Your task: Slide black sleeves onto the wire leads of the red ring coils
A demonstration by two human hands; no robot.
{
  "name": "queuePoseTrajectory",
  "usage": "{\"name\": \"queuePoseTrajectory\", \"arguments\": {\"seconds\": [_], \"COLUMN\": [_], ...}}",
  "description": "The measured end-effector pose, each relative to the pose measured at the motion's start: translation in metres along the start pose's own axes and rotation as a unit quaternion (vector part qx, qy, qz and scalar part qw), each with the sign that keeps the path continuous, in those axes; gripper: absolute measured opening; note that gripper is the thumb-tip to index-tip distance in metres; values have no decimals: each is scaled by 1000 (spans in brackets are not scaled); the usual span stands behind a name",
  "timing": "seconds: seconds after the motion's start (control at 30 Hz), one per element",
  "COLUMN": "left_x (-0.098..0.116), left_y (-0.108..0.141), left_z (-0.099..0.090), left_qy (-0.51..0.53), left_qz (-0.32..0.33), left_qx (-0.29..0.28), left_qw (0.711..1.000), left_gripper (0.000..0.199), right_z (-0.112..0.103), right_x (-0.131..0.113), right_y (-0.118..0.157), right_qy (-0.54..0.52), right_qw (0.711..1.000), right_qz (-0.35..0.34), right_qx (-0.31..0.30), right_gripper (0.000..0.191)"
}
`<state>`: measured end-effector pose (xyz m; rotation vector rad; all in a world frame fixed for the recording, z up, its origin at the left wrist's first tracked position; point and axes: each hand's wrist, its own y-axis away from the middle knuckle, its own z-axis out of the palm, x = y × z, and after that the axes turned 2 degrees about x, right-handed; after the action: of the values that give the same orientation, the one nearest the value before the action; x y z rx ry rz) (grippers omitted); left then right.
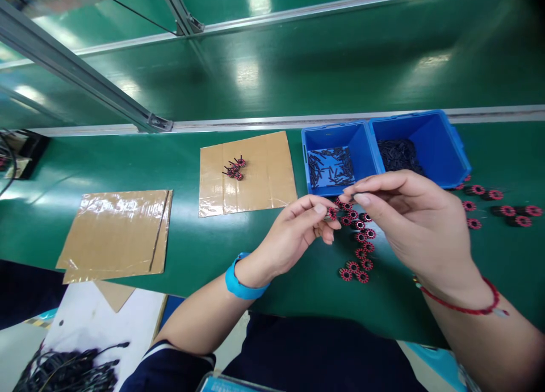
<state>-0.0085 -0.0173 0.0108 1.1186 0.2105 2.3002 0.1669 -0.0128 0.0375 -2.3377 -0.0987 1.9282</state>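
Note:
My left hand point(298, 227), with a blue wristband above it, pinches a small red and black ringed part point(331, 213) between thumb and fingers. Close by on its right, my right hand point(419, 227) is closed in a pinch around a small dark piece point(353, 196), mostly hidden by the fingertips. Below and between the hands, several more red and black ringed parts point(353, 267) lie on the green table point(298, 292). Behind the hands stand a blue bin point(360, 153) with short black tubes and a second blue bin point(443, 147) with a pile of black pieces.
A cardboard sheet point(272, 176) left of the bins carries several ringed parts with black leads. Other cardboard sheets point(114, 233) lie farther left. More ringed parts point(523, 221) sit at the right. Black cables point(68, 372) fill the lower left corner. A metal rail point(255, 119) runs behind.

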Motion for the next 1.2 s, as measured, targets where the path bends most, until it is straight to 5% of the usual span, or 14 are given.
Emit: {"name": "queuePoseTrajectory", "arguments": {"seconds": [0.2, 0.43, 1.0, 1.2], "left_x": [1, -1, -2, -1], "left_y": [0, 0, -1, -1], "left_z": [0, -1, -1, -1], "left_qy": [17, 44, 77, 77], "left_qz": [2, 13, 36, 33], "left_qx": [-10, 1, 1, -1], "left_qw": [1000, 999, 996, 996], "left_gripper": [19, 19, 13, 13], "right_z": [2, 0, 0, -1], "right_x": [3, 1, 4, 3], "right_y": [1, 0, 5, 7], "right_qy": [16, -42, -16, 59], "right_qw": [1000, 998, 1000, 995], "right_qz": [-22, -8, -24, -78], "right_qx": [-16, 36, -4, -35], "right_gripper": [12, 9, 11, 20]}}
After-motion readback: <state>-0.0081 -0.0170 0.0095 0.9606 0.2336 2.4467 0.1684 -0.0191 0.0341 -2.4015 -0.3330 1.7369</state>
